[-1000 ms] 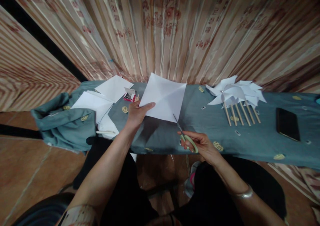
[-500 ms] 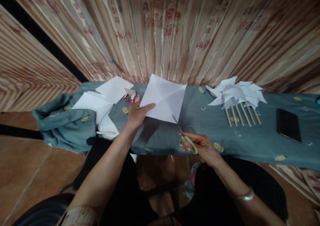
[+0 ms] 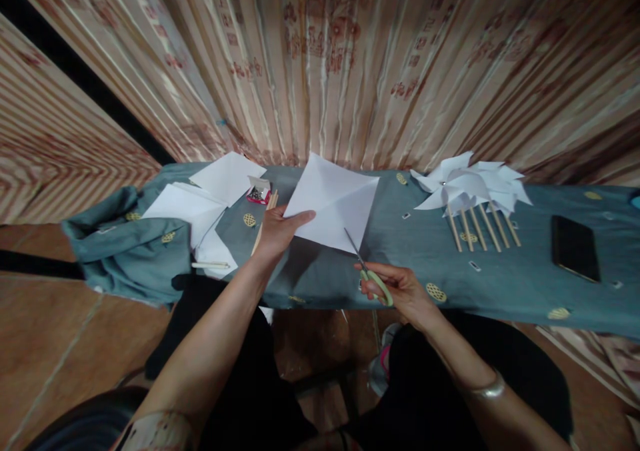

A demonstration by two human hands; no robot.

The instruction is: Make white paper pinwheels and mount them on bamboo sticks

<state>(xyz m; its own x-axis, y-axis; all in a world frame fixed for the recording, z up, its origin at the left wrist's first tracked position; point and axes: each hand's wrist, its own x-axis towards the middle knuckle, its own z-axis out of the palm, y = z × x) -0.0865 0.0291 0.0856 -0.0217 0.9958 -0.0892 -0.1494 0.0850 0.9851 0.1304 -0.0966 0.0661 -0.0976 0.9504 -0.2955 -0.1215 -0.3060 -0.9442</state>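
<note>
A square sheet of white paper (image 3: 333, 198) with diagonal creases is pinched at its left corner by my left hand (image 3: 280, 228), thumb on top. The sheet is held tilted above the cloth. My right hand (image 3: 395, 288) grips a pair of scissors (image 3: 376, 286) with light green handles. Their blades point up and left and overlap the lower right part of the paper; I cannot tell whether they have cut into it. Thin wooden sticks (image 3: 271, 201) lie just behind my left hand, beside a small red and white box (image 3: 259, 190) of small metal pieces.
White paper sheets (image 3: 185, 208) and a pen (image 3: 211, 264) lie on the left of the green cloth (image 3: 320, 284). To the right are several paper pinwheels (image 3: 473, 184) on wooden sticks and a black phone (image 3: 575, 248). A patterned curtain (image 3: 320, 71) hangs behind.
My left hand and the paper have shifted slightly to the right and down, so more of the wooden sticks shows. The scissors have hardly moved.
</note>
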